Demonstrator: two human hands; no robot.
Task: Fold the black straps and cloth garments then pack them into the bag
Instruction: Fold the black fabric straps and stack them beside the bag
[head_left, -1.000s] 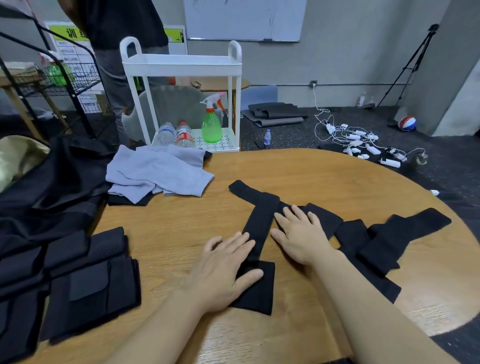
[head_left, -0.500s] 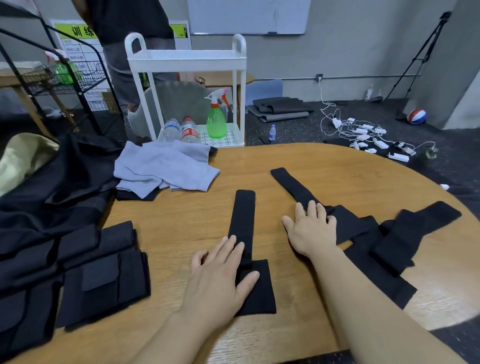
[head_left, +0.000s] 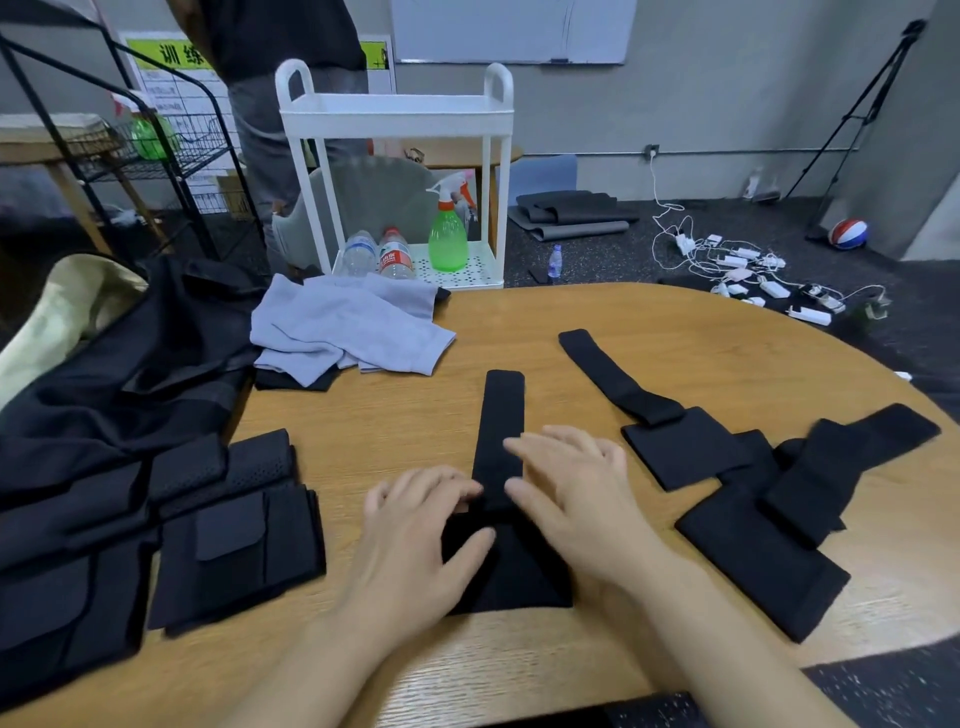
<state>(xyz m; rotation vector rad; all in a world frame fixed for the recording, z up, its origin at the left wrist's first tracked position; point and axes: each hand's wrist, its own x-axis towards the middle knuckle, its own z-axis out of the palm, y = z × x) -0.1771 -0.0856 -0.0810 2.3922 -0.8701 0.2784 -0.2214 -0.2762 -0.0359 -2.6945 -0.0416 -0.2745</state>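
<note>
Setting: indoor workroom, looks like a data-collection or training lab rather than a home. Evidence: white wall-mounted whiteboard (head_left: 514, 28); printed notice with green-yellow header (head_left: 171, 78) on grey wall; black camera tripod (head_left: 857, 119) in right corner; tangle of white chargers and cables (head_left: 748, 270) on dark speckled floor, fed from a wall socket. Round light-wood table (head_left: 649, 332) serves as the bench. White two-tier plastic utility cart (head_left: 397, 119) holds a green spray bottle (head_left: 448, 234). Black wire rack (head_left: 130, 150) at left.

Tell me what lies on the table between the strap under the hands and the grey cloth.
In the head view, only bare wooden table lies between the far end of the black strap and the grey cloth; nothing else sits there.
</note>
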